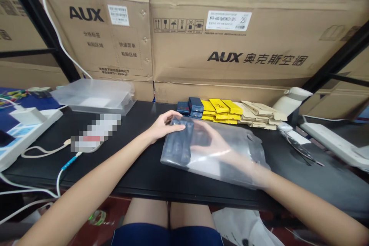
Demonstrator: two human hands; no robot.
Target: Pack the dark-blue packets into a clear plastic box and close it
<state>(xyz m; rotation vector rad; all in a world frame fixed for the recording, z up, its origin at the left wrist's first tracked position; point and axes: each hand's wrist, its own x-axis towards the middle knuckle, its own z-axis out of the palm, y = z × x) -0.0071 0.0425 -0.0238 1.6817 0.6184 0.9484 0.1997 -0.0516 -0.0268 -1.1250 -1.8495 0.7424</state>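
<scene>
A clear frosted plastic bag (230,169) lies on the black table in front of me. Inside its left end, several dark blue packets (178,146) stand side by side. My left hand (163,126) pinches the bag's upper left corner from outside, its thumb over the packets. Through the bag's right-hand opening reaches my right hand (211,140), seen through the plastic. Its thumb and fingers are apart, close to the packets' right side, with nothing visible held; whether the fingertips touch the packets I cannot tell.
Behind the bag are stacked blue packets (196,105), yellow packets (220,107) and beige packets (259,113). A white bottle (291,102) and glasses (301,146) are at right. Clear bags (95,92), a blurred-out device (95,132), cables and a power strip (31,130) occupy the left.
</scene>
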